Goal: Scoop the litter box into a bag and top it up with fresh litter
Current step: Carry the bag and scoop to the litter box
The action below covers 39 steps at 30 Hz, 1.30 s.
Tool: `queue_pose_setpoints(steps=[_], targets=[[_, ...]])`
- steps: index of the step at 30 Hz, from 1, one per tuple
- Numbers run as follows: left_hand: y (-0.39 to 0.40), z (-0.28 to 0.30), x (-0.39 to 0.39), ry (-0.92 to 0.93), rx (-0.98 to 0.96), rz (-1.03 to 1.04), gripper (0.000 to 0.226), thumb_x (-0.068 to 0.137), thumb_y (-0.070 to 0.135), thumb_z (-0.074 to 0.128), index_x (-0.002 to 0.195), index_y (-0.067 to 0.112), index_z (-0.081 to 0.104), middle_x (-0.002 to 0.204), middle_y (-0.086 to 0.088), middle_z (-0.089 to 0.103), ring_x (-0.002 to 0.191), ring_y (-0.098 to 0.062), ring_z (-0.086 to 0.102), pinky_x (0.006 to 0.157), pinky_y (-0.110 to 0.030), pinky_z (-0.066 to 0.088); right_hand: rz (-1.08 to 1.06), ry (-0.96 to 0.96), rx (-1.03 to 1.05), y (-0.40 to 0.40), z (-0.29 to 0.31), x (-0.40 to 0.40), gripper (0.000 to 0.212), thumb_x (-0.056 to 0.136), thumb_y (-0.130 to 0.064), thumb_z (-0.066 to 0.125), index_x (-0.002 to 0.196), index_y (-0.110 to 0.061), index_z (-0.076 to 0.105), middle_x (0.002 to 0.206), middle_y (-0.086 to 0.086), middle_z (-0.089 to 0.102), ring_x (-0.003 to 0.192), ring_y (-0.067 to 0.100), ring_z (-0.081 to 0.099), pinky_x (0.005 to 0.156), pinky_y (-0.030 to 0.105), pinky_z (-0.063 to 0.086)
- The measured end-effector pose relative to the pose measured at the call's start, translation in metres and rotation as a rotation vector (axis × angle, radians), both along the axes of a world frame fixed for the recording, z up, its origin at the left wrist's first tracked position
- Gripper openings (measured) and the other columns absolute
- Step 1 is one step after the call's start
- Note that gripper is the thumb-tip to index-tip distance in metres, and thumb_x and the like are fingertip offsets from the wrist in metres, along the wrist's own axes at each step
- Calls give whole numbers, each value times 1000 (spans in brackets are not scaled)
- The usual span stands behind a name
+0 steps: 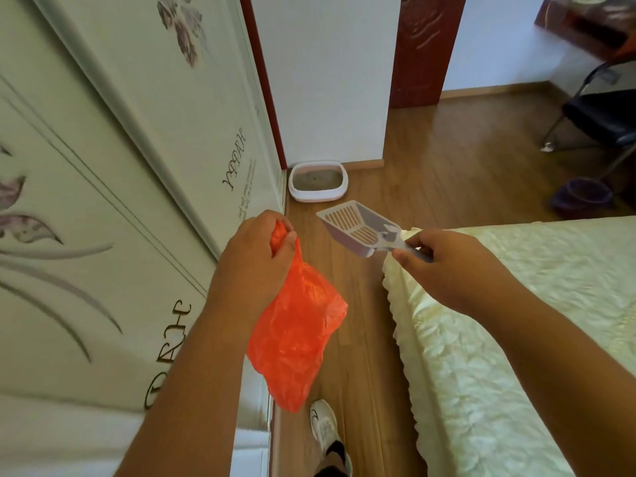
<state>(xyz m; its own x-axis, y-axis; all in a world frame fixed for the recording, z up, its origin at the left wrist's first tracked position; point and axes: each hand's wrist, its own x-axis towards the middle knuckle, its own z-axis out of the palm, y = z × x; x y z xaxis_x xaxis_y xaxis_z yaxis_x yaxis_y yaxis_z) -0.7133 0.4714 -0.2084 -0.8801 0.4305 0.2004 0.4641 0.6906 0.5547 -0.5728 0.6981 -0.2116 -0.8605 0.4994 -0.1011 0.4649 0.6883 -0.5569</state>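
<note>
1. Your left hand (256,251) is held out in front of you, well back from the litter box (318,181). Its fingers (287,241) are curled tight around the bunched top of an orange bag (297,325).
2. The orange bag hangs down from that hand, thin and crinkly. It is far from the litter box and does not touch the floor (430,160).
3. Your right hand (447,266) is also well back from the litter box, a little to the right of it in the picture. Its fingers (418,241) and thumb pinch the handle of a pale scoop (358,223).
4. The scoop has slots in its bottom. Its wide open end points toward the litter box. The scoop is up in the air, not touching the box.
5. The litter box is white and sits on the wooden floor. It is tucked in the corner where the wardrobe (137,166) meets the white wall (327,80). There is grey litter inside it.
6. The wardrobe with flower pictures runs from the litter box back along your left side.
7. A bed (516,321) with a cream cover is to the right of the litter box, nearer to you.
8. Your foot in a white shoe (323,425) is on the floor, far back from the litter box.
9. A dark chair (599,118) and a purple tub (585,197) stand far to the right of the litter box.
</note>
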Motion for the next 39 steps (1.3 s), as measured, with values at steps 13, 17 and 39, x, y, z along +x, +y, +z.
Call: queue_pose_setpoints(steps=[13,17,39], targets=[[56,3,-176,-12,25,-147,3,103,39,54,103,37,57,100,12,57,85,3,53,69,-12,39,-72,48,0,32,5,-155,30,97,-51,57,113,-29,68,92,-13,69,76,4,63,65,19,47],[69,0,-214,-21,27,-154,3,103,39,54,103,37,57,101,13,58,86,3,53,70,-11,38,-78,58,3,47,6,-195,27,97,-51,57,112,-30,67,89,-15,68,75,4,64,63,17,46],[244,15,-416,-25,-22,26,7,102,42,54,109,42,56,105,18,54,87,9,48,76,-22,42,149,92,21,240,8,-458,29,98,-50,54,111,-27,67,80,-9,66,69,8,61,60,28,50]])
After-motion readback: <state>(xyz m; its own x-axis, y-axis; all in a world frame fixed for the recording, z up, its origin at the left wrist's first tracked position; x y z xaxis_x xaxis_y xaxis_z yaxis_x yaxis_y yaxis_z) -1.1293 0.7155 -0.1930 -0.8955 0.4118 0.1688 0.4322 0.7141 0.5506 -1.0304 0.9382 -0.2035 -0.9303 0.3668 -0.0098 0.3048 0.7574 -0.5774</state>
